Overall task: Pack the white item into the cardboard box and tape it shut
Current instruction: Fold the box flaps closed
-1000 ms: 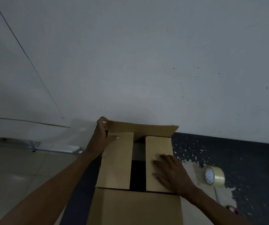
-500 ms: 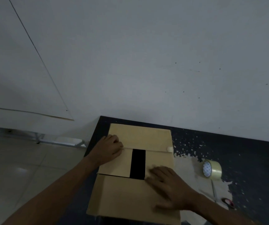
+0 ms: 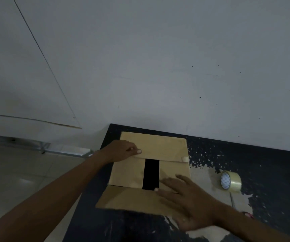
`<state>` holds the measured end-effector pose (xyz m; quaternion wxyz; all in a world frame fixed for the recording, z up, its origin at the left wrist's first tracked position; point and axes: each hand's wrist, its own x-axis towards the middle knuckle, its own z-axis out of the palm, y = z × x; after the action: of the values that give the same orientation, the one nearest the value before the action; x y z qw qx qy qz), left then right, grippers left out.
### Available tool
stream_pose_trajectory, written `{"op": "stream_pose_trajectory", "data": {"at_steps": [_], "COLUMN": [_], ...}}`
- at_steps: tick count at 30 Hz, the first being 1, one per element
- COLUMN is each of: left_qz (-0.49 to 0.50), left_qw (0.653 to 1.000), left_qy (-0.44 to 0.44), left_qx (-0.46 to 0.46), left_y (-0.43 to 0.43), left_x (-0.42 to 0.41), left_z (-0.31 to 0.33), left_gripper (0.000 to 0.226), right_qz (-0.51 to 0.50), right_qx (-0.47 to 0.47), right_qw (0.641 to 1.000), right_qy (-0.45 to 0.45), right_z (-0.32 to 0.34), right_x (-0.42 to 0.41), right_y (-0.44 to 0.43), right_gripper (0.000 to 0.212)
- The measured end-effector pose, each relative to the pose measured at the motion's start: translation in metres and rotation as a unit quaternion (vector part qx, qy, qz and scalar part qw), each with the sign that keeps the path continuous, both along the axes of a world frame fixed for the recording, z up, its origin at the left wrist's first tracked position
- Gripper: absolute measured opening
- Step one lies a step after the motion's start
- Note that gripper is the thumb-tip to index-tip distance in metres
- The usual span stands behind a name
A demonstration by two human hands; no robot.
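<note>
Left thumb (image 3: 138, 151): laid on top of the far flap (image 3: 158, 145), at its near edge by the left end.
Left fingers: curled in tight, one pale tip showing just under that edge; clamped on the flap as a pinch.
Left hand (image 3: 121, 151): knuckles up, over the far left corner of the cardboard box (image 3: 119, 173).
Left forearm: bare, stretched diagonally from the lower left, out over the tiled floor (image 3: 18, 180).
Right fingertips (image 3: 156, 189): straight and fanned apart, gripping nothing.
Right hand (image 3: 188, 198): palm down, pressed flat across the right inner flap (image 3: 174, 169) and the near flap (image 3: 128, 198).
Right forearm: bare, coming in from the lower right corner.
Box top: far and near flaps folded in, both inner flaps down beneath them, a dark gap (image 3: 151, 173) open between the inner flaps.
White item: not visible; gap too dark to tell what lies inside.
Pale tab (image 3: 184, 159): small, at the right end of the far flap's edge.
Table (image 3: 271, 172): dark, with worn pale patches, set against a grey wall (image 3: 158, 67).
Tape roll (image 3: 230, 183): clear, on its edge, near the box's right side.
Scissors (image 3: 233, 199): just beyond the tape toward the viewer, reddish handle partly hidden by the right wrist.
</note>
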<state>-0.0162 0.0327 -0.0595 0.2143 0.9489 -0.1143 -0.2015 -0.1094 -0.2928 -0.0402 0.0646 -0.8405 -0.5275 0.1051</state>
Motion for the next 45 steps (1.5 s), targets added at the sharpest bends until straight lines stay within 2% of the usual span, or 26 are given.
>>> {"op": "stream_pose_trajectory", "data": {"at_steps": [2, 4, 6, 7, 11, 14, 17, 21, 28, 33, 35, 38, 41, 45], "left_qz": [0.017, 0.035, 0.027, 0.000, -0.077, -0.052, 0.051, 0.070, 0.071, 0.066, 0.071, 0.076, 0.084, 0.024], "left_qw": [0.992, 0.974, 0.962, 0.962, 0.974, 0.987, 0.996, 0.988, 0.987, 0.982, 0.976, 0.969, 0.961, 0.953], "left_qy": [0.120, 0.225, 0.271, 0.274, 0.184, 0.032, -0.021, -0.126, -0.135, -0.160, -0.180, -0.196, -0.249, -0.301], "left_qx": [0.019, 0.008, -0.007, 0.003, 0.109, 0.151, 0.071, 0.048, 0.057, 0.081, 0.102, 0.132, 0.088, 0.001], "left_y": [-0.008, -0.014, -0.018, -0.019, -0.017, -0.018, -0.022, -0.023, -0.048, -0.070, -0.077, -0.089, -0.110, -0.170], "left_x": [0.005, 0.012, 0.017, 0.019, 0.015, -0.002, -0.024, -0.043, -0.005, 0.029, 0.031, 0.026, 0.026, 0.030], "left_z": [0.021, 0.039, 0.052, 0.054, 0.035, -0.006, -0.047, -0.082, -0.074, -0.081, -0.085, -0.085, -0.080, -0.063], "left_gripper": [0.075, 0.097, 0.105, 0.102, 0.092, 0.064, 0.047, 0.045, 0.043, 0.039, 0.034, 0.043, 0.034, 0.041], "right_qz": [-0.038, -0.073, -0.119, -0.141, -0.230, -0.303, -0.346, -0.348, -0.364, -0.400, -0.403, -0.395, -0.387, -0.384], "right_qx": [0.033, 0.050, 0.040, 0.027, -0.035, -0.047, -0.035, -0.005, -0.018, -0.023, -0.016, 0.009, 0.054, 0.140], "right_qw": [0.999, 0.994, 0.988, 0.985, 0.968, 0.951, 0.937, 0.937, 0.931, 0.916, 0.915, 0.919, 0.919, 0.912], "right_qy": [-0.015, -0.058, -0.090, -0.097, -0.096, -0.047, -0.018, -0.023, -0.034, -0.001, 0.010, 0.021, 0.055, 0.034], "right_z": [0.014, 0.023, 0.020, 0.013, -0.033, -0.068, -0.088, -0.094, -0.091, -0.087, -0.088, -0.090, -0.087, -0.079], "right_x": [0.022, 0.047, 0.069, 0.077, 0.092, 0.087, 0.080, 0.079, 0.113, 0.137, 0.138, 0.137, 0.140, 0.138], "right_y": [-0.005, -0.009, -0.010, -0.008, 0.006, 0.015, 0.015, 0.012, -0.007, -0.015, -0.017, -0.021, -0.032, -0.066], "right_gripper": [0.078, 0.066, 0.055, 0.054, 0.054, 0.051, 0.052, 0.050, 0.049, 0.056, 0.052, 0.047, 0.048, 0.049]}}
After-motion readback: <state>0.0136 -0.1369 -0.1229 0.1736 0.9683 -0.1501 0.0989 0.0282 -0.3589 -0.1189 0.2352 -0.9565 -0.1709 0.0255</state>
